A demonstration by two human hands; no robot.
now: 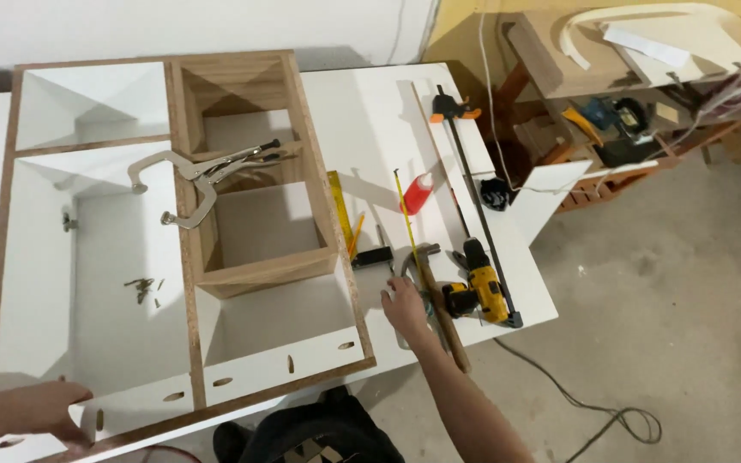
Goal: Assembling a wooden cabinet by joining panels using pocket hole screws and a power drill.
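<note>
We are looking at a woodworking workshop: a white bench [362, 111] carries a half-built cabinet carcass [173, 240] gripped by locking clamps [199, 176], with a yellow cordless drill [480, 291], a hammer [435, 291], a bar clamp [473, 197] and a glue bottle [418, 190] beside it, above a bare concrete floor [671, 283].

Both forearms are bare, no sleeves, no watch or rings showing on the right hand [405, 306] or left hand [40, 410]. Below the cabinet [186, 257], dark trousers and a dark shoe show.
</note>
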